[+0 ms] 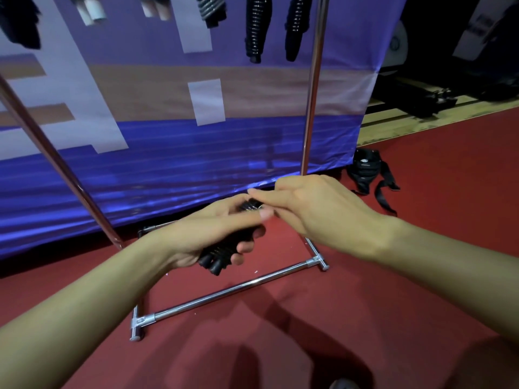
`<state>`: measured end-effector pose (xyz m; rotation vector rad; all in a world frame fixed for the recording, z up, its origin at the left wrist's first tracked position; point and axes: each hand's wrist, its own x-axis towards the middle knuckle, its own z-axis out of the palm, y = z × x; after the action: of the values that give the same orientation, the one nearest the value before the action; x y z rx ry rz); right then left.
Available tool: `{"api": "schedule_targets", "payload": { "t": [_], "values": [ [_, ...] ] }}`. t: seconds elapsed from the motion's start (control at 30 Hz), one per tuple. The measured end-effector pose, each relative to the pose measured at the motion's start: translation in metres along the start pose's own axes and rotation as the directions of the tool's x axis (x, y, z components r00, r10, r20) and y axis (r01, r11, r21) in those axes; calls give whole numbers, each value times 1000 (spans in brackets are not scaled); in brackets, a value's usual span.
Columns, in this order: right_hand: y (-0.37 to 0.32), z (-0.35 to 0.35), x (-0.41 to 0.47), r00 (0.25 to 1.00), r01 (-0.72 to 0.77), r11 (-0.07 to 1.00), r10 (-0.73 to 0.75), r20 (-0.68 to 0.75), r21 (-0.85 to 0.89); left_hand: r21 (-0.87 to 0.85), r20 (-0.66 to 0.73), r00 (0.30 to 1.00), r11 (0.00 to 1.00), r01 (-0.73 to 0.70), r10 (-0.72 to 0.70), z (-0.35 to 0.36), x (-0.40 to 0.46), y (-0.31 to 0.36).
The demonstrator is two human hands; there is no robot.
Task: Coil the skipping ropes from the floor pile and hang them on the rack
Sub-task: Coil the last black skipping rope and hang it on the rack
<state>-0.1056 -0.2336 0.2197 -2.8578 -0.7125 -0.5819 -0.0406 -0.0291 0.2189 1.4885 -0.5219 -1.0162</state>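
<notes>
My left hand [207,234] grips a black skipping rope bundle [224,252]; its two ribbed handles stick out below my palm. My right hand [311,203] meets the left at the bundle's top and pinches the dark rope end there. Both hands are held above the chrome rack's base [224,290]. The rack's uprights [311,88] rise on either side. Several coiled black ropes [255,29] hang from the top of the view, their hooks out of sight.
A purple and white banner [168,153] stands close behind the rack. A black strap bag [368,172] lies on the red floor [421,290] to the right. Dark equipment sits on the wooden boards at the far right.
</notes>
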Motion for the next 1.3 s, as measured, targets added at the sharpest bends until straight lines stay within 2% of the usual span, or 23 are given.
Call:
{"api": "schedule_targets", "payload": {
  "t": [0.07, 0.1, 0.2, 0.3, 0.37, 0.43, 0.5, 0.6, 0.67, 0.77, 0.87, 0.93, 1.1, 1.2, 1.3],
  "values": [
    [3, 1, -1, 998, -35, 997, 39, -59, 71, -139, 48, 998, 989, 45, -38, -2, 1, 3],
    [3, 3, -2, 994, -36, 990, 50, -101, 139, -154, 24, 999, 987, 49, -46, -3, 2, 4],
    [3, 6, -6, 971, 4, 961, 63, -232, 278, -101, -124, 992, 995, 7, -20, -2, 3, 5],
    [6, 6, -9, 960, 42, 962, 36, -279, 269, -106, -157, 988, 994, -14, -3, 3, 6, 7],
    [5, 5, -8, 955, 11, 952, 80, -284, 305, -103, -183, 983, 994, -29, 10, 5, 8, 9],
    [1, 1, -6, 949, -127, 898, 233, -210, 421, -67, -227, 972, 995, -71, 55, 2, 8, 9],
    [0, -2, -5, 935, -299, 816, 353, -17, 494, -35, -256, 962, 994, -105, 93, -1, 7, 9],
    [7, -5, -7, 917, -393, 775, 295, 267, 495, 27, -240, 963, 993, -117, 120, 0, 4, 7],
    [12, -6, -10, 905, -403, 739, 237, 352, 539, 81, -199, 972, 990, -114, 128, 2, 1, 5],
    [20, -6, -10, 908, -394, 701, 198, 369, 595, 119, -106, 985, 986, -120, 133, 4, -2, 3],
    [24, -3, -11, 917, -369, 720, 181, 355, 587, 122, -15, 994, 987, -104, 106, 6, -5, 1],
    [24, -4, -11, 927, -333, 784, 171, 334, 524, 142, 50, 996, 987, -79, 73, 9, -6, -1],
    [25, -14, -6, 952, -131, 942, 33, 304, 309, 206, 164, 986, 978, -28, -7, 8, -7, 2],
    [24, -13, -3, 947, -20, 950, -82, 312, 311, 347, 245, 965, 938, 3, -94, 11, -8, 5],
    [21, -10, -1, 915, -19, 952, -107, 390, 306, 537, 275, 942, 843, 14, -191, 16, -7, 6]
  ]
}}
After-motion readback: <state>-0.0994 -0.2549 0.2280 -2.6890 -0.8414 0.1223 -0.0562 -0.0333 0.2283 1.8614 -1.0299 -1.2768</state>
